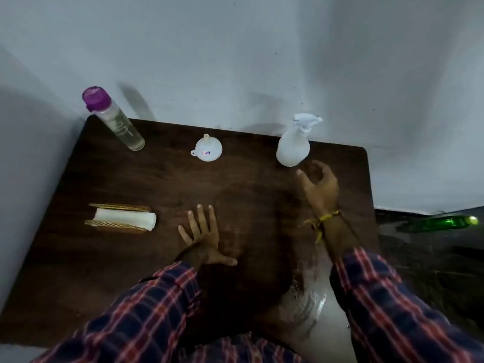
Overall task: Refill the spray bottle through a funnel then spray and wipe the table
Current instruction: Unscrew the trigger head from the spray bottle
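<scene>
So far nothing of the refill looks begun. At the far left corner of the dark wooden table (78,271) stands a clear plastic bottle with a purple cap (112,117), cap on. Near the left edge, a wooden holder of white napkins (121,219). At the middle of the far edge a small white plastic funnel (207,148) rests mouth down. The left hand (203,235) lies flat and released, holding nothing. The right hand (320,186) is spread, curled and empty, just short of the white spray bottle (294,144), its trigger head on, near the far right corner. Filling, spraying and wiping all remain.
</scene>
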`<state>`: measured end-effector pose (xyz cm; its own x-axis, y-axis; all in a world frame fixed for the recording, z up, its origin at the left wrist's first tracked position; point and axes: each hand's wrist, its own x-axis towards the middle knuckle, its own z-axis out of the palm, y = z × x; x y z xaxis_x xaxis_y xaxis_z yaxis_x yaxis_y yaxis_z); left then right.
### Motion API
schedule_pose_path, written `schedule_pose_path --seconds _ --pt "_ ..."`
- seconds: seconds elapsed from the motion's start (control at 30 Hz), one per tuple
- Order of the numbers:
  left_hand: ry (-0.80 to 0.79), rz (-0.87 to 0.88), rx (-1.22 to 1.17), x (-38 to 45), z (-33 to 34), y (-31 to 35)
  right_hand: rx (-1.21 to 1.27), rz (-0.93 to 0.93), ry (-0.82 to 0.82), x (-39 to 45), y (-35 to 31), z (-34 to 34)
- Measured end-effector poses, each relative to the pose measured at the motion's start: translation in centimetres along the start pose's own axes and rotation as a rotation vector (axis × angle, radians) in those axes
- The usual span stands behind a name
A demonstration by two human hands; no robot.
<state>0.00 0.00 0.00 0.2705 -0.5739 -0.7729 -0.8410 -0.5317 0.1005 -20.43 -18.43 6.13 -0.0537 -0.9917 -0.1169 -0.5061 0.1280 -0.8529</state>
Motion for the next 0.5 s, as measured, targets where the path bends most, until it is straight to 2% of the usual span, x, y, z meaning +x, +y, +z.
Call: schedule_pose_path --seconds 0.13,0.27,0.5 --pt "0.065 -0.019 -0.006 0.5 0.9 -0.4 -0.039 0.047 0.026 5.3 -1.2 3.1" --pt "0.07 0.022 -0.032 1.2 1.4 -0.6 0.014 -0.003 0.019 8.4 -0.5 5.5" --pt "0.079 0.033 -0.071 1.4 1.7 -0.9 0.09 -0.059 0.096 7.0 -0.3 6.1"
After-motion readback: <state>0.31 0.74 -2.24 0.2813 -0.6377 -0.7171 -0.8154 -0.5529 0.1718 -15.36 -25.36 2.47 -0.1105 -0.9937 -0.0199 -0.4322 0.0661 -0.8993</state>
